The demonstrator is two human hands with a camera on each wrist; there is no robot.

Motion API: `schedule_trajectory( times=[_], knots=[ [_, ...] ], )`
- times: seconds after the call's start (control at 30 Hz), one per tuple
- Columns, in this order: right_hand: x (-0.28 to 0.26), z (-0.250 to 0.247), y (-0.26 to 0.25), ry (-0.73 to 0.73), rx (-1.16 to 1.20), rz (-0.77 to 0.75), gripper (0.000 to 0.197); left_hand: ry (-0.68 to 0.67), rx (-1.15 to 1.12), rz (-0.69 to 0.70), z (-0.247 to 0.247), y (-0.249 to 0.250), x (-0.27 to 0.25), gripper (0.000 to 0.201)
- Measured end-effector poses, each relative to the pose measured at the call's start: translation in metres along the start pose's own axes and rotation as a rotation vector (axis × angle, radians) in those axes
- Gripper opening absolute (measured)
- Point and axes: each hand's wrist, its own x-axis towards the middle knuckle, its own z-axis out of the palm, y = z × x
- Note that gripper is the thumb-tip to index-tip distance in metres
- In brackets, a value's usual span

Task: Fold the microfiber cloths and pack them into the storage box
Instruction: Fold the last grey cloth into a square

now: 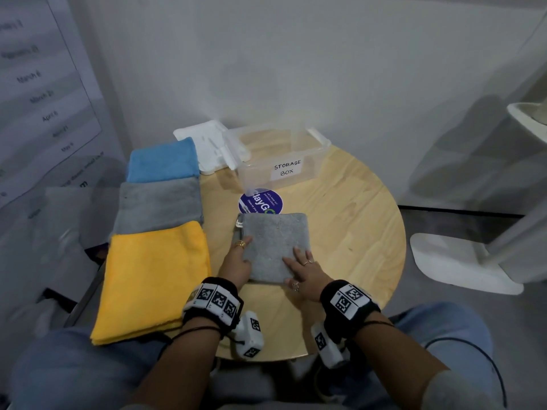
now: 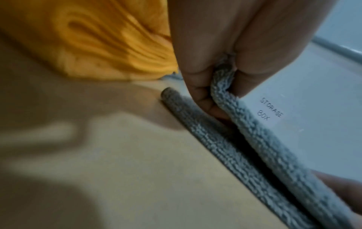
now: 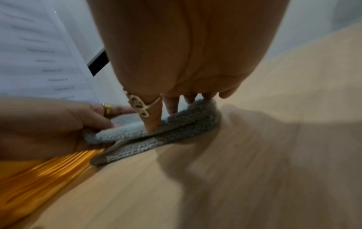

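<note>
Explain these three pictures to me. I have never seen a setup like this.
There is no machine here: a person works bare-handed while wearing cameras. The wide picture comes from a head camera looking down. The other two come from cameras on each wrist, looking along the fingers. On the round wooden table sit a clear storage box and its white lid. Along the left lie a blue cloth, a larger grey cloth and a yellow cloth. In front lies a folded grey cloth. The left hand pinches its top layer at the edge, and the right hand presses on it with straight fingers.
</note>
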Motion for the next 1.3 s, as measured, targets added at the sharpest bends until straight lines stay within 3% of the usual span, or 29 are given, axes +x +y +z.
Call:
schedule_trajectory(
  times=[0.17, 0.33, 0.43, 0.5, 0.53, 0.67, 0.93, 1.13, 1.3],
  knots=[
    [0.0, 0.007, -0.007, -0.012, -0.061, -0.02, 0.072, 0.076, 0.075, 0.148, -0.008, 0.003, 0.002, 0.067],
    [0.002, 0.007, -0.014, -0.04, -0.065, -0.016, 0.07, 0.206, 0.326, 0.085, -0.014, 0.0, -0.003, 0.061],
    [0.004, 0.006, -0.017, 0.171, 0.236, 0.062, 0.069, 0.247, 0.446, -0.023, -0.012, 0.0, -0.004, 0.042],
    [0.011, 0.001, -0.017, 0.379, 0.5, 0.236, 0.064, 0.257, 0.563, -0.117, -0.008, 0.005, -0.004, 0.038],
    [0.016, -0.002, -0.016, 0.402, 0.608, 0.326, 0.059, 0.261, 0.608, -0.163, -0.007, 0.008, -0.003, 0.04],
    [0.032, -0.015, -0.009, 0.221, 0.709, 0.456, 0.029, 0.265, 0.665, -0.216, -0.002, 0.014, 0.007, 0.039],
    [0.03, -0.019, 0.026, 0.216, 0.943, 0.461, 0.028, 0.219, 0.484, -0.087, 0.003, 0.014, 0.015, 0.035],
    [0.028, 0.001, 0.042, 0.203, 1.063, 0.494, 0.036, 0.204, 0.74, -0.142, 0.002, -0.001, 0.004, 0.038],
    [0.008, -0.013, 0.028, 0.174, 1.17, 0.497, 0.014, 0.131, 0.617, -0.154, 0.006, 0.01, 0.012, 0.043]
  ],
)
